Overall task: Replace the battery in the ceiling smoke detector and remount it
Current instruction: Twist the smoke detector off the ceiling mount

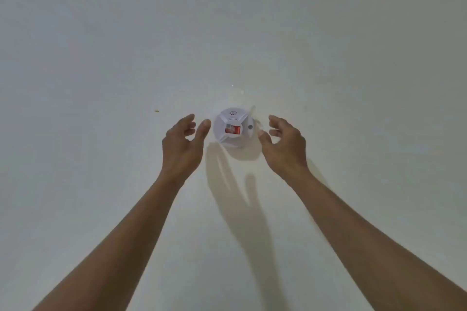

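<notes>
Up on the ceiling [101,33], roughly mid-frame and nowhere near an edge, sits the smoke detector [233,129], mounted with a red label on its face. Left hand [182,139] and right hand [283,144] flank it, fingers spread and loosely curled, holding nothing, not touching it. Can't tell if this is pre-removal or just remounted; if removal, next up is gripping the rim and twisting it off.
</notes>
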The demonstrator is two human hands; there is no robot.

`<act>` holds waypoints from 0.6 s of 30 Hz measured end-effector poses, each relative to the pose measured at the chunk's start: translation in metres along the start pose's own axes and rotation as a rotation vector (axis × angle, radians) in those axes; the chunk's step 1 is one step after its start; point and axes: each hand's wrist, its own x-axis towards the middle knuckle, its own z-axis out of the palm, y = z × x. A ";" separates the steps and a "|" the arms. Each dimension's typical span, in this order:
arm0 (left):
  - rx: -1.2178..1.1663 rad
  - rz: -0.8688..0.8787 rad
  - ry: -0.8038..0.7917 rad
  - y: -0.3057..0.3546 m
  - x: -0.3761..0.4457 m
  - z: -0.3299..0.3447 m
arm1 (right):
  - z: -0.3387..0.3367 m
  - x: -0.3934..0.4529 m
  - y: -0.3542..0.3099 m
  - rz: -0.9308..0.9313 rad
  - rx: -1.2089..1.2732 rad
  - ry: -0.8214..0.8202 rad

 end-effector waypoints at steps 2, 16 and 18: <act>-0.011 -0.032 -0.009 -0.004 0.007 0.006 | 0.010 0.006 0.001 0.033 0.002 0.009; -0.195 -0.127 -0.020 -0.026 0.030 0.043 | 0.042 0.027 0.017 0.036 0.050 0.141; -0.204 -0.129 -0.015 -0.026 0.031 0.043 | 0.043 0.027 0.017 0.041 0.052 0.142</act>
